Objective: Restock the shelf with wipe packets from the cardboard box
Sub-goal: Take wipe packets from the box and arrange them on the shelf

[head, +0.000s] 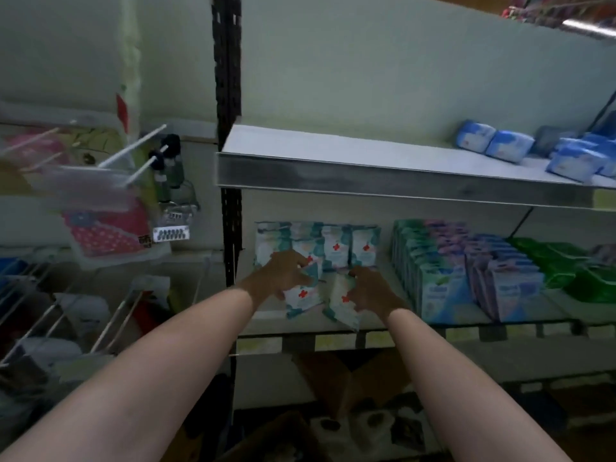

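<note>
Both my arms reach onto the middle shelf (383, 323). My left hand (281, 273) grips a white and teal wipe packet with a red cross (301, 300) at its top. My right hand (370, 288) grips a second such packet (343, 306), tilted near the shelf's front edge. Behind them, several matching wipe packets (336, 245) stand in a row at the back left of the shelf. An open cardboard box (336, 381) sits low down below the shelf, its flaps spread; its contents are too dark to tell.
Rows of blue, purple and green packets (473, 278) fill the shelf to the right. The upper shelf (366, 175) overhangs, with blue packs (510, 145) at its right. A black upright post (230, 128) divides off hooks with hanging goods (110, 208) at left.
</note>
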Available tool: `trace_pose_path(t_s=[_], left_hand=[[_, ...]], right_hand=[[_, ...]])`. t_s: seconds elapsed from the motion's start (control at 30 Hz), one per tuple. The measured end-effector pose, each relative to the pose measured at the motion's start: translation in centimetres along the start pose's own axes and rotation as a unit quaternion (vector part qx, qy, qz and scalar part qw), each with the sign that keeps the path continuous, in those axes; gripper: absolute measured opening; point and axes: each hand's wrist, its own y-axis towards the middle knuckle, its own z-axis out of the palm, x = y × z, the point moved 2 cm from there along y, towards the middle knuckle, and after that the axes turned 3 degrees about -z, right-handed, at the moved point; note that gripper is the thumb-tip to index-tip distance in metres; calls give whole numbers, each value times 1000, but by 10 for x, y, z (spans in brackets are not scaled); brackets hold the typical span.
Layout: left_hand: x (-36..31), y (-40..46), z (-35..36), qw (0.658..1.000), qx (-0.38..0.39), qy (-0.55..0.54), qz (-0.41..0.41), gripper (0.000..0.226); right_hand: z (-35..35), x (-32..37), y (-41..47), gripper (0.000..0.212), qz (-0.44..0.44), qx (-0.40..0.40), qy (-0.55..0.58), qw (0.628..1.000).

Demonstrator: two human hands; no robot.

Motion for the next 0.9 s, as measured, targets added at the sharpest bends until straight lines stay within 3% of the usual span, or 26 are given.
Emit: trace_pose_path(t_s=[0.1, 0.23, 0.47, 0.63, 0.9], left_hand=[[-10, 34, 20, 998, -29, 55, -6, 53], [-22, 61, 38, 997, -25, 76, -21, 74], [-50, 110, 70, 992, -104, 59, -27, 76], [-68, 138, 82, 975, -159, 156, -15, 64], [-70, 172, 77, 937, -243, 250, -15, 53]], right_hand=[[-16, -18, 40, 73, -34, 53, -36, 997], [-30, -48, 77, 85, -64, 75, -95, 991], [-56, -87, 121, 75, -152, -9, -209, 966], [-61, -86, 148, 63, -207, -54, -319, 923], [-67, -80, 178, 55, -219, -148, -324, 908]])
